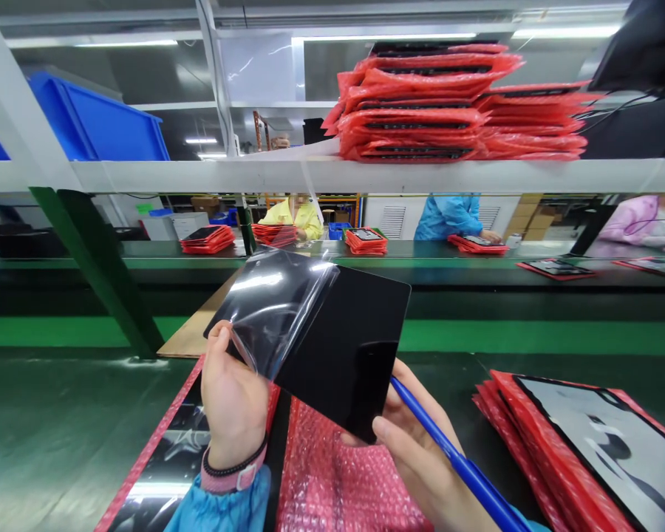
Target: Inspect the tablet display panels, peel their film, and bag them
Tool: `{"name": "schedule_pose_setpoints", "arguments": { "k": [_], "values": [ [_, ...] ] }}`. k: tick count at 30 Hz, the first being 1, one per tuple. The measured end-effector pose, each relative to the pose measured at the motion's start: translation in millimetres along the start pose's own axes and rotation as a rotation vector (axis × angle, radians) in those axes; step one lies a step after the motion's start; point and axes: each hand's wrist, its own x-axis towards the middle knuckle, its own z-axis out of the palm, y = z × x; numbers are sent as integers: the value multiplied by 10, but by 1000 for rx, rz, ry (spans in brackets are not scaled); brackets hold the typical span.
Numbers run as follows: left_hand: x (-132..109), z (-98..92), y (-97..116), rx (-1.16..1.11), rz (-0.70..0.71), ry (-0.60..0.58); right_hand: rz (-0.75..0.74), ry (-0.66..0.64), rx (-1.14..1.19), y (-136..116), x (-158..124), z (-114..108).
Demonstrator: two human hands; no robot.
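I hold a glossy black panel (pixel 343 347) up over the green workbench. My left hand (pixel 233 403) is closed on a clear protective film (pixel 271 303), which is partly peeled off the panel's left side. My right hand (pixel 415 443) grips the panel's lower right edge with the thumb and also holds a blue pen-like tool (pixel 459 465) that runs between the fingers. Beneath the hands lies red bubble-wrap bag (pixel 332 480) and another black panel (pixel 171 458).
A stack of red-bagged panels (pixel 565 436) lies at the right. More red bags (pixel 448 103) sit on the white shelf (pixel 255 176) above, beside a blue bin (pixel 100 118). Across the green conveyor (pixel 532 336), other people in work coats (pixel 448 214) handle similar panels. A green post (pixel 100 266) stands at left.
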Motion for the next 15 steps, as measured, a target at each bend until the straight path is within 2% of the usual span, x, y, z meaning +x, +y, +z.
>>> {"name": "schedule_pose_setpoints", "arguments": {
  "k": [5, 11, 15],
  "values": [
    [60, -31, -43, 60, 29, -40, -51, 42, -80, -5, -22, 5],
    [73, -41, -59, 106, 13, -94, 21, 100, -107, -58, -37, 17],
    [73, -48, -80, 196, 81, -80, 61, 126, -72, -82, -55, 38]
  ]
}}
